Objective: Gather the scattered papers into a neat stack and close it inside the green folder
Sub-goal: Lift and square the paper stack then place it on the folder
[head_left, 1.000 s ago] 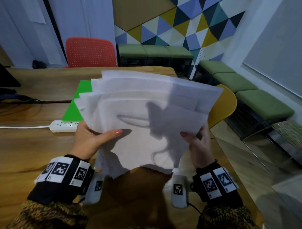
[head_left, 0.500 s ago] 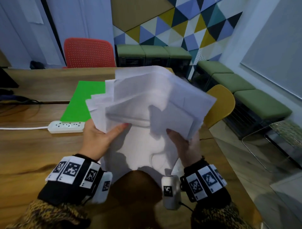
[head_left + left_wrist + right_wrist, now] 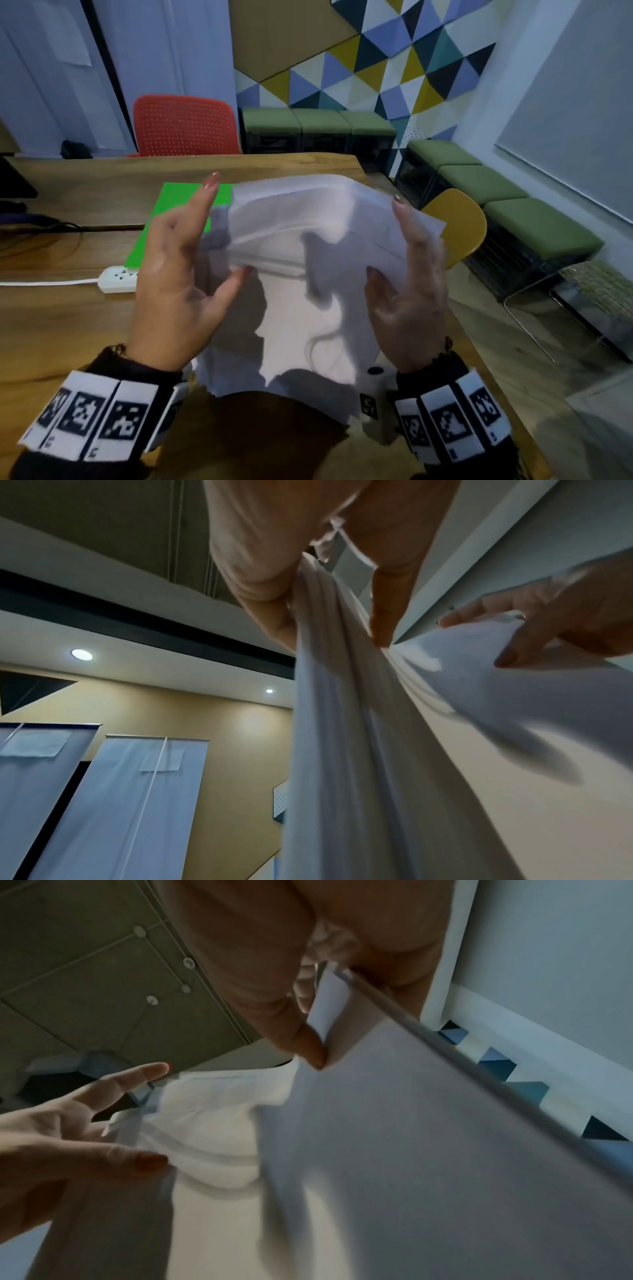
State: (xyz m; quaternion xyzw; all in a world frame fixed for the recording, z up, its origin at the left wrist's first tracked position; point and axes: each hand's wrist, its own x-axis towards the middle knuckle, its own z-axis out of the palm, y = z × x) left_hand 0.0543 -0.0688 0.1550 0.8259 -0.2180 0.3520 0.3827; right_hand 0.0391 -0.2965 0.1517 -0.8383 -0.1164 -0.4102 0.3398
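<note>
Nearest the camera, just above the wooden surface (image 3: 61, 329), both hands hold the papers (image 3: 308, 308) upright between them, lower edges down by the wrists. The left hand (image 3: 178, 274) has its thumb pressed on the front of the sheets and its fingers stretched up along the left edge, so its grip is grasping the papers; the left wrist view shows thumb and fingers pinching the bundle. The right hand (image 3: 407, 284) mirrors it on the right edge, and the right wrist view shows its thumb and fingers pinching a corner of the sheets, so that grip too is grasping the papers. No loose sheet shows on the surface, so the gathering looks done, but the squaring is not: the top edges are staggered and bowed, and the bottom edge is ragged. Beyond the hands, the green folder (image 3: 178, 219) lies flat on the surface, partly hidden by the left hand and the papers; whether it lies open or shut cannot be told. Just beside its near corner sits a white power strip (image 3: 116, 279). By my judgement, what is left is to even up the edges, lay the stack in the folder and close the cover.
</note>
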